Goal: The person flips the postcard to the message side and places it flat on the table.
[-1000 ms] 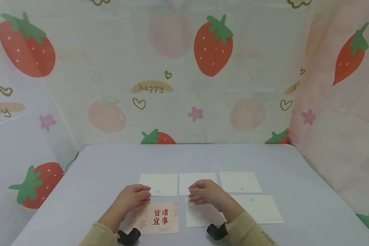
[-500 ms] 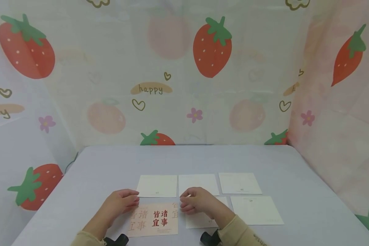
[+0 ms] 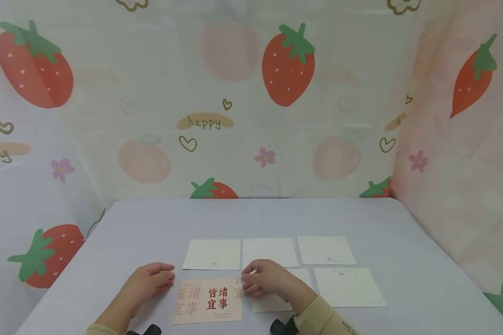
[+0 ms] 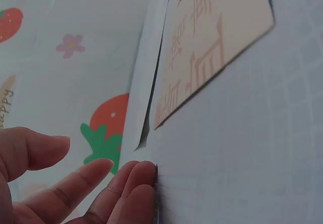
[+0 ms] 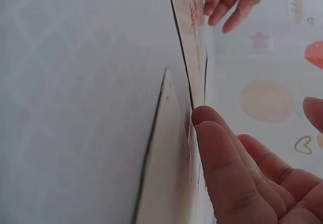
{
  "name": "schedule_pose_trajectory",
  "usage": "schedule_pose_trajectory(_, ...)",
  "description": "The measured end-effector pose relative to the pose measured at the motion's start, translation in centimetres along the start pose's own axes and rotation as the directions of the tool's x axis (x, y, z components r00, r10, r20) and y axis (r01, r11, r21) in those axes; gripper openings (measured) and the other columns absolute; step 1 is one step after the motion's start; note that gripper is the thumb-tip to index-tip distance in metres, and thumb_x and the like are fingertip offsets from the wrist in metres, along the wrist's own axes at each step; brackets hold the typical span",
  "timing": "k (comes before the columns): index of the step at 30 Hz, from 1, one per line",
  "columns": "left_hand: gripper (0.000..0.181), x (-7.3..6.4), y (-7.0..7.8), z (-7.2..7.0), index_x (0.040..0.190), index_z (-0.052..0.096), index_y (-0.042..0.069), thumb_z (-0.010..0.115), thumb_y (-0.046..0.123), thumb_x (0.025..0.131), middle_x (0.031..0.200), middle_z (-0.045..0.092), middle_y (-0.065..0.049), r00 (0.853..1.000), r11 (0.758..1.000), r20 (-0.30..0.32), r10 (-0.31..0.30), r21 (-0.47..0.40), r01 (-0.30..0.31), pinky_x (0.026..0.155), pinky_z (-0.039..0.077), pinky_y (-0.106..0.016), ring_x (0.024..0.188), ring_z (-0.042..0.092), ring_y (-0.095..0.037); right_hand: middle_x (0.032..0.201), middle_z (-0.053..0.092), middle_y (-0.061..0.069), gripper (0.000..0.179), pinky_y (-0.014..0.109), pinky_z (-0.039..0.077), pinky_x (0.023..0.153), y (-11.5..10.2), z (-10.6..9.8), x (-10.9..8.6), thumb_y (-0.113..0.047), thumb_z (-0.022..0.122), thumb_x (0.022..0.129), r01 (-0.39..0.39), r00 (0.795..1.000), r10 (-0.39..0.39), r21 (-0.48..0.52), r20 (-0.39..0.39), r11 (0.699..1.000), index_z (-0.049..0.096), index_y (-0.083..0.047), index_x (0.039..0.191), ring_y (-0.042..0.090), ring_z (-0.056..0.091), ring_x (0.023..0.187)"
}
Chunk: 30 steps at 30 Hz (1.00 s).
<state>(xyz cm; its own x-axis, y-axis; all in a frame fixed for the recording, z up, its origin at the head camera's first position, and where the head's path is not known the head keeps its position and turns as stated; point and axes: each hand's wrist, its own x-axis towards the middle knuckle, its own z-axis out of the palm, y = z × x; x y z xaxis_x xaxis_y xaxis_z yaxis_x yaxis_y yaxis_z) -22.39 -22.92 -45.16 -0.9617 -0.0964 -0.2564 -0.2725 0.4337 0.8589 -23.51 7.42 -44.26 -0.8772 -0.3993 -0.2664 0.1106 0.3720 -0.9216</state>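
Note:
A pink card with red characters (image 3: 218,314) lies flat at the front, printed side up. My right hand (image 3: 268,281) is over its right edge, with fingertips right at the edge; in the right wrist view the thumb stands apart from the fingers. Under that hand is a cream blank-looking card (image 3: 299,274), partly covered by it. My left hand (image 3: 144,284) is left of the pink card, apart from it, and in the left wrist view its fingers (image 4: 70,191) are relaxed with nothing between them and the thumb.
Behind the pink card runs a row of pale cards: a left one (image 3: 212,253), a middle one (image 3: 270,249) and a right one (image 3: 327,250). Another pale card (image 3: 350,288) lies at the front right. A strawberry-print curtain (image 3: 234,93) encloses the white table (image 3: 151,223).
My left hand has drawn away to the left and toward me, off the pink card. My right hand has moved left to the pink card's right edge. The cards have stayed in place.

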Motion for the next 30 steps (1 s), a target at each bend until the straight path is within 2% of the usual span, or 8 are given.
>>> schedule_pose_trajectory(8, 0.034, -0.25, -0.22, -0.55, 0.116, 0.055, -0.004, 0.054, 0.016, 0.089, 0.095, 0.066, -0.011, 1.0, 0.999, -0.004, -0.031, 0.014, 0.031, 0.07, 0.054, -0.031, 0.078, 0.063, -0.015, 0.085, 0.066, 0.009, 0.018, 0.034, 0.055, 0.065, 0.01, 0.14, -0.02, -0.017, 0.06, 0.088, -0.017, 1.0, 0.017, -0.021, -0.005, 1.0, 0.06, -0.004, 0.1, 0.022, 0.066, 0.077)
schedule_pose_trajectory(14, 0.033, -0.65, 0.06, -0.53, 0.118, 0.051, -0.005, 0.05, 0.015, 0.091, 0.094, 0.066, -0.013, 0.996, 0.994, 0.018, -0.093, -0.051, 0.094, 0.066, 0.054, -0.03, 0.075, 0.064, -0.016, 0.086, 0.066, 0.01, 0.018, 0.034, 0.054, 0.064, -0.11, 0.18, -0.25, -0.017, 0.06, 0.088, -0.011, 1.0, 0.011, -0.008, 0.014, 1.0, 0.06, -0.003, 0.099, 0.022, 0.066, 0.079)
schedule_pose_trajectory(21, 0.032, -0.4, -0.4, -0.24, 0.117, 0.052, -0.004, 0.052, 0.017, 0.092, 0.088, 0.067, -0.009, 0.994, 0.987, 0.047, -0.1, -0.118, 0.105, 0.065, 0.055, -0.031, 0.074, 0.065, -0.018, 0.087, 0.066, 0.009, 0.02, 0.035, 0.054, 0.065, 0.01, 0.22, -0.22, -0.018, 0.06, 0.088, -0.006, 1.0, 0.007, -0.005, 0.027, 1.0, 0.06, -0.002, 0.1, 0.022, 0.066, 0.08)
schedule_pose_trajectory(30, 0.034, -0.25, -0.52, -0.01, 0.118, 0.052, -0.003, 0.052, 0.019, 0.092, 0.085, 0.067, -0.008, 0.992, 0.984, 0.056, -0.113, -0.129, 0.12, 0.065, 0.055, -0.031, 0.075, 0.066, -0.018, 0.087, 0.067, 0.01, 0.018, 0.035, 0.054, 0.065, 0.08, 0.26, -0.15, -0.017, 0.059, 0.089, -0.003, 1.0, 0.003, 0.004, 0.017, 1.0, 0.06, -0.002, 0.098, 0.023, 0.066, 0.08)
